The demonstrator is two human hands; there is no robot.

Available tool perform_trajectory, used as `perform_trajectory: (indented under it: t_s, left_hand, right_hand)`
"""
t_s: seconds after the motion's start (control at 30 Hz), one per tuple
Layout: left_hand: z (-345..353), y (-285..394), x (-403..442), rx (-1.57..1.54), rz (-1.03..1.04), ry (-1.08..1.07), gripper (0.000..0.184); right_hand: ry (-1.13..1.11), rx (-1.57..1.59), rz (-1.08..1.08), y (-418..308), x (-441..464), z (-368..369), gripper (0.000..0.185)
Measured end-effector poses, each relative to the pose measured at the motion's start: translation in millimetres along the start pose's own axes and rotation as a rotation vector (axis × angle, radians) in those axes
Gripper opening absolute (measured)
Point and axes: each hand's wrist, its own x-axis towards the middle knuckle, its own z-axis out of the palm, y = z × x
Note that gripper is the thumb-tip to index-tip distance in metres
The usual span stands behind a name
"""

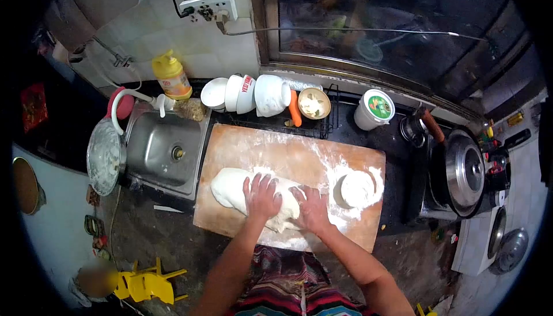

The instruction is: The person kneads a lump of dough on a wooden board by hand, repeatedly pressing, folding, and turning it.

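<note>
The left hand [263, 196] lies spread on top of a long white dough log [232, 187], its fingers parted and pressing down rather than gripping. The right hand [311, 208], also spread, presses on the log's right end. The dough reaches well out past the left hand, lying on a floured wooden board [259, 143]. Right of the hands, near the board's edge, sits a flour-covered bowl [356, 189]. Beyond the board stand white bowls [239, 92] and a lidded tub [373, 111].
</note>
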Motion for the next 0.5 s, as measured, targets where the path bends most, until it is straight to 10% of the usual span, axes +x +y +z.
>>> perform_trajectory:
  t_s: [0.27, 0.3, 0.4, 0.5]
  left_hand:
    - [54.6, -35.1, 117.2, -0.093, -0.010, 0.025, 0.025]
    - [34.5, -29.5, 129.0, -0.101, -0.059, -0.214, 0.031]
    - [90.7, -75.6, 113.0, -1.385, -0.474, -0.085, 0.041]
    - [2.0, -49.4, 73.2, -1.235, -0.785, 0.358, 0.035]
  right_hand:
    - [0.300, 0.307, 0.164, 31.6, 71.2, 13.7, 0.087]
    - [0.127, 0.387, 0.250, 30.4, 74.0, 2.4, 0.092]
    - [-0.012, 0.356, 0.064, 72.8, 83.0, 29.6, 0.100]
    - [-0.244, 0.731, 0.066, 45.4, 62.0, -41.4, 0.094]
